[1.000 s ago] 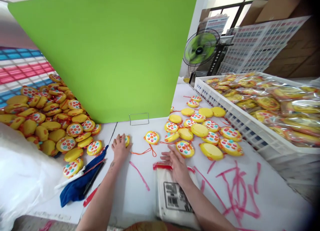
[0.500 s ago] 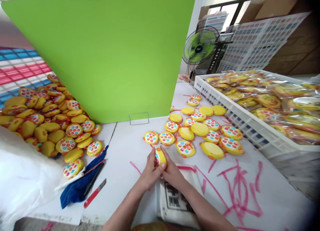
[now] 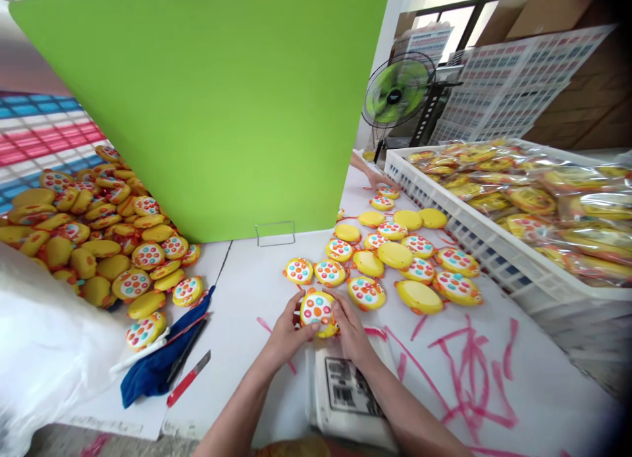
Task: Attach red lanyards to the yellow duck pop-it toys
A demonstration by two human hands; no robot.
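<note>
Between my two hands is a yellow toy turtle [image 3: 317, 312], its white face with red, orange and teal dots turned up toward me. My left hand [image 3: 290, 332] grips its left edge, thumb on the near rim. On the opposite edge, the fingers of my right hand [image 3: 349, 325] are closed around it. Just beyond lie more toys of this kind, the nearest being a dotted turtle [image 3: 366, 293] and another dotted turtle [image 3: 330, 272]. Under my right forearm is a stack of clear plastic bags [image 3: 340, 384] with black print.
A big pile of turtles [image 3: 133, 259] lies left, beside a blue cloth [image 3: 148, 378] and a red-handled blade [image 3: 187, 380]. A green board [image 3: 222, 114] stands ahead. At right, a white crate [image 3: 444, 210] holds bagged toys. Another person's hand [image 3: 378, 179] reaches in behind the board.
The turtle in my hands has turned from edge-on to showing its dotted face, and my hands have moved slightly apart. The other person's hand has reached farther in toward the far turtles.
</note>
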